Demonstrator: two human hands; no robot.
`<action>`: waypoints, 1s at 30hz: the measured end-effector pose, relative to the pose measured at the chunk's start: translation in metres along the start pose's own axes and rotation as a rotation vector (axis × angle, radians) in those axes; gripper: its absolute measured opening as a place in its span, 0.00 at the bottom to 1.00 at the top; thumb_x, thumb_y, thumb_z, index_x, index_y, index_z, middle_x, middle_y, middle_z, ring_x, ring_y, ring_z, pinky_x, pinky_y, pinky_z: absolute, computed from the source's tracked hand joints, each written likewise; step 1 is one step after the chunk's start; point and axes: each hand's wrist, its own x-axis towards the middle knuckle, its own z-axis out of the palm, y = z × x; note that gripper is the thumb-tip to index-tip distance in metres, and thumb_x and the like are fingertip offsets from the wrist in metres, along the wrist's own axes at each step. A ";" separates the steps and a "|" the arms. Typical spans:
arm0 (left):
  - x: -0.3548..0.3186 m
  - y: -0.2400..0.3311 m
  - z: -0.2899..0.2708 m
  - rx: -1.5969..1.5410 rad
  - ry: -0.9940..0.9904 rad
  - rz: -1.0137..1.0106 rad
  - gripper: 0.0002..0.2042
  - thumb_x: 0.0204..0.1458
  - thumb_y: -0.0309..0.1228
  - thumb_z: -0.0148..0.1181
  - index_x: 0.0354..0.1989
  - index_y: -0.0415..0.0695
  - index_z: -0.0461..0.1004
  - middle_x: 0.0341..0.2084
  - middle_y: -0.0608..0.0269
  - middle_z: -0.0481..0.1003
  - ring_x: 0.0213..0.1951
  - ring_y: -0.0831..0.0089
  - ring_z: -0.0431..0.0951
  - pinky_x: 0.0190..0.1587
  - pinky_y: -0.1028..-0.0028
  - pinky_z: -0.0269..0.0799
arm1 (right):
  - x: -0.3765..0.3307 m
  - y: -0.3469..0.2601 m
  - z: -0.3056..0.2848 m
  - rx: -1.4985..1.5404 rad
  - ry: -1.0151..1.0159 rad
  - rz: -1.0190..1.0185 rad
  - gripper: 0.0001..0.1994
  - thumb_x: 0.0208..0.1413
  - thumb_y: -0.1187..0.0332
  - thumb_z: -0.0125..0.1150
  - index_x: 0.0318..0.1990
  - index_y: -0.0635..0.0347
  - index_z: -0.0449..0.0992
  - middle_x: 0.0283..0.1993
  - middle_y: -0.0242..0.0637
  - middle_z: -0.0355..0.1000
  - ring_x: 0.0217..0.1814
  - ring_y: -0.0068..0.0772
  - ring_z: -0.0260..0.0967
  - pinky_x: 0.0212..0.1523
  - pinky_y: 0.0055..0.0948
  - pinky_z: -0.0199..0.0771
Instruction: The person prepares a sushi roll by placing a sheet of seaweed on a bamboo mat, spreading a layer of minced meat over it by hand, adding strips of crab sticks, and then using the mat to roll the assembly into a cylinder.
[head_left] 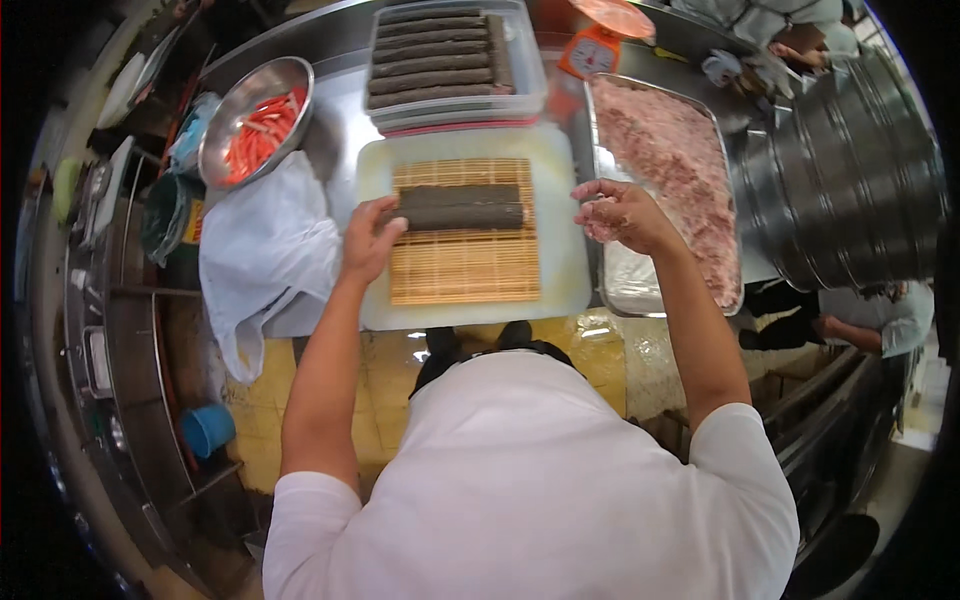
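Note:
A dark seaweed-wrapped roll (460,208) lies across the upper half of a bamboo rolling mat (465,270), on a white cutting board (570,255). At the roll's left end is my left hand (370,240), thumb and fingers apart, close to or touching that end. My right hand (628,216) hangs between the board and a metal tray (612,270) of pink minced meat (672,140). Its fingers are curled and smeared with pink meat; whether a lump sits inside them is hard to make out.
Beyond the board stands a clear plastic container (537,85) holding several dark rolls. A steel bowl (225,95) of red-and-white sticks and a white plastic bag (270,230) are at left. An orange scale (590,55) and stacked metal containers (840,180) stand to the right; other people are nearby.

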 end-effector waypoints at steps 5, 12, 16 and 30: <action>-0.001 0.028 0.007 0.323 0.008 0.144 0.24 0.48 0.38 0.70 0.53 0.41 0.75 0.46 0.54 0.75 0.51 0.56 0.73 0.56 0.62 0.70 | 0.064 -0.019 0.090 -0.250 0.056 -0.073 0.10 0.61 0.66 0.64 0.43 0.64 0.77 0.29 0.34 0.73 0.27 0.20 0.68 0.26 0.19 0.66; 0.000 0.027 0.007 0.342 0.050 0.148 0.27 0.43 0.44 0.72 0.49 0.41 0.75 0.44 0.53 0.74 0.50 0.52 0.70 0.55 0.57 0.68 | 0.162 0.008 0.179 -0.711 -0.147 -0.491 0.11 0.64 0.66 0.59 0.42 0.67 0.79 0.34 0.38 0.77 0.32 0.34 0.74 0.35 0.31 0.73; 0.000 0.027 0.005 0.306 0.056 0.143 0.27 0.42 0.44 0.72 0.49 0.41 0.75 0.44 0.53 0.73 0.50 0.52 0.71 0.55 0.57 0.68 | 0.168 0.017 0.172 -1.234 -0.280 -0.906 0.10 0.58 0.74 0.58 0.44 0.70 0.79 0.43 0.47 0.78 0.42 0.49 0.75 0.46 0.42 0.74; -0.004 0.020 0.003 0.269 0.107 0.168 0.27 0.40 0.44 0.72 0.46 0.41 0.75 0.43 0.53 0.72 0.48 0.51 0.71 0.54 0.57 0.68 | 0.166 0.004 0.168 -1.251 -0.165 -0.594 0.10 0.50 0.75 0.61 0.40 0.65 0.80 0.48 0.52 0.75 0.51 0.60 0.70 0.53 0.46 0.72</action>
